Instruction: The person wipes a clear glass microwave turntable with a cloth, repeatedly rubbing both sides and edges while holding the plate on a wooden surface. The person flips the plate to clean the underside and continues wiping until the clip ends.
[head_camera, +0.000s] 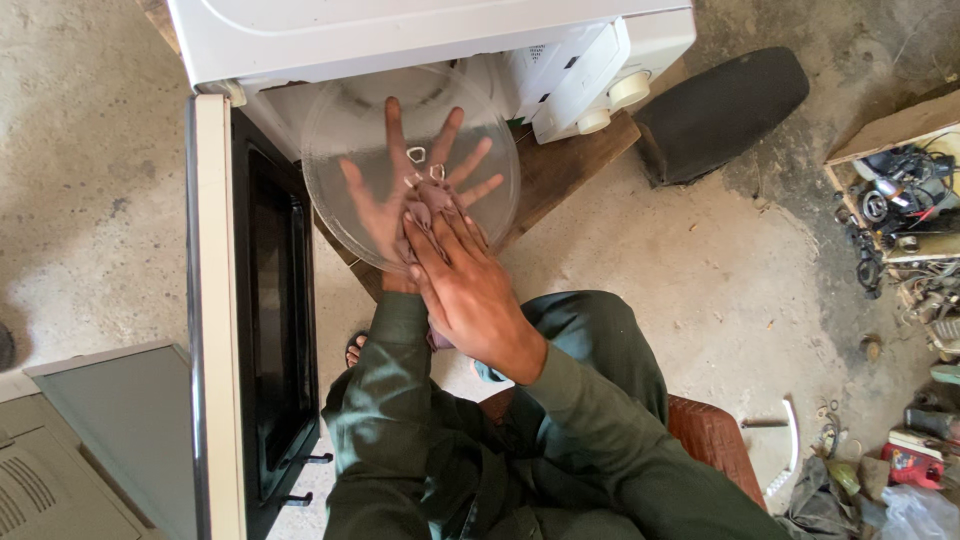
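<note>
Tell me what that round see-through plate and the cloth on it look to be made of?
The round plate looks like clear glass, smooth and glossy: the left hand spread beneath it shows straight through, though hard plastic can't be ruled out. The cloth under the right hand looks like soft woven fabric, dull brownish-purple, crumpled into folds.

Single head view, looking steeply down, close over lap and floor

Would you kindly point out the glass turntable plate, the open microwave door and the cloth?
glass turntable plate (350, 110), head view, clear upper-left part near the rim.
open microwave door (272, 300), head view, dark window pane.
cloth (432, 198), head view, brownish bunched middle.
</note>
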